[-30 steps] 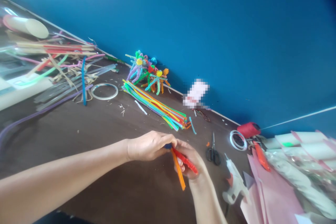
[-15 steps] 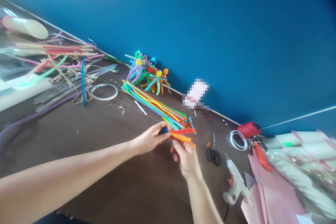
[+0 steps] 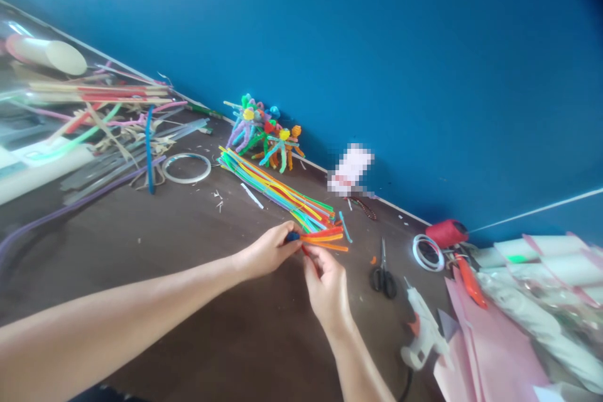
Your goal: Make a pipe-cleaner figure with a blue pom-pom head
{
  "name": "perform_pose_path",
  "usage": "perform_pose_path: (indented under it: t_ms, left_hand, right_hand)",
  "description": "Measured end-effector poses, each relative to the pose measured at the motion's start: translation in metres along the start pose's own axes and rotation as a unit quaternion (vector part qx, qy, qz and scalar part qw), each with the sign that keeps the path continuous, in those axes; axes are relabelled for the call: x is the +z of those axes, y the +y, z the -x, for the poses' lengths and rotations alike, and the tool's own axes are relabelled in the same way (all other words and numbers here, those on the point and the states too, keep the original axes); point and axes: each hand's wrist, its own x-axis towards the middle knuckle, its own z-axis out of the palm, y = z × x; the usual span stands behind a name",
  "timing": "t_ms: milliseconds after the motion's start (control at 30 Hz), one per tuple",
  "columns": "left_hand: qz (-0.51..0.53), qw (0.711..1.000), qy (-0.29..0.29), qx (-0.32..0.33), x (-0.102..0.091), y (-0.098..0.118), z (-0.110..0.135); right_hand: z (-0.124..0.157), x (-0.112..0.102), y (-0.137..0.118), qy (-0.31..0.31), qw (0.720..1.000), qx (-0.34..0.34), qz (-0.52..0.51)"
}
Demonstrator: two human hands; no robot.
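Note:
Over a dark brown table (image 3: 198,301), my left hand (image 3: 266,250) pinches the dark blue end of a small pipe-cleaner figure (image 3: 320,239). Its red and orange strands stick out to the right. My right hand (image 3: 325,286) is just below and right of it, fingers closed on the figure's red strand at the base. A bundle of coloured pipe cleaners (image 3: 277,191) lies on the table just behind the hands. Several finished pipe-cleaner figures (image 3: 264,132) stand against the blue wall.
Black scissors (image 3: 382,271), a white glue gun (image 3: 424,330), a tape ring (image 3: 426,251) and a red thread spool (image 3: 446,232) lie to the right. Pink paper sheets (image 3: 490,352) fill the right corner. Another tape ring (image 3: 186,167) and loose strips (image 3: 108,132) lie at the left.
Both hands rose away from me with the figure, and its strands swung from pointing down to pointing right. My right hand shifted from cupping the strands to gripping near their base.

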Motion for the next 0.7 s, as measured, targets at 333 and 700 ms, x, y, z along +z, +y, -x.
perform_pose_path:
  t_ms: [333, 700]
  left_hand:
    - [-0.166, 0.981, -0.004, 0.097, -0.004, 0.0021, 0.003]
    - [-0.365, 0.923, -0.052, 0.107, 0.0013, 0.0037, 0.0057]
  right_hand:
    - [0.0055, -0.0019, -0.0065, 0.044, 0.977, -0.066, 0.199]
    - [0.0102, 0.0024, -0.0104, 0.059, 0.924, -0.114, 0.36]
